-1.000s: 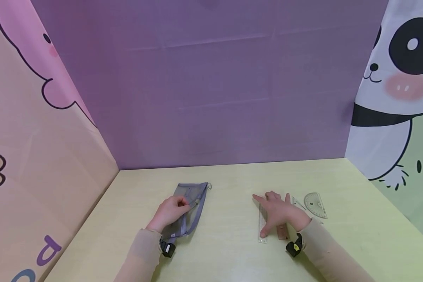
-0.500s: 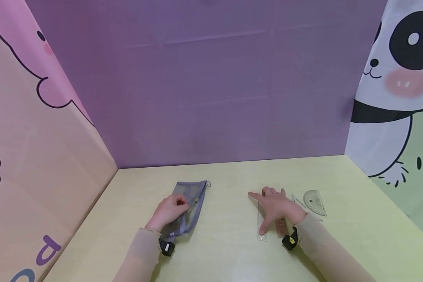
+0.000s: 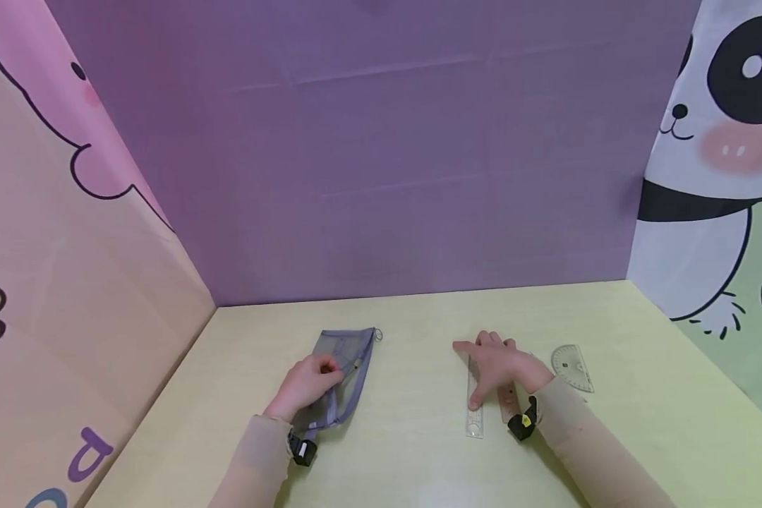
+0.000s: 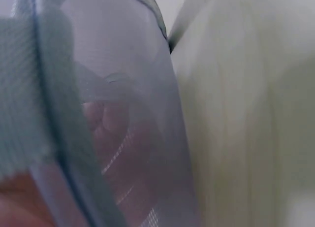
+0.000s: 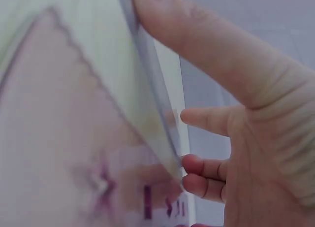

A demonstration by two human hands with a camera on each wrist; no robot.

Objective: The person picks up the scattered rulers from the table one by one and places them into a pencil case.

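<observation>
Pouch [image 3: 353, 384] (contents unclear) is pinched by left hand [image 3: 305, 384], right hand [image 3: 500, 367] spread over a clear ruler [image 3: 474, 425].

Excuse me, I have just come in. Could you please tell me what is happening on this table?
A person's left hand is holding a grey mesh pouch on the table. Meanwhile, the right hand is spread over a clear ruler; I see no firm grip on it. Next to that ruler is a pinkish flat piece, partly hidden by the hand. Farther right, a clear protractor lies untouched.
</observation>
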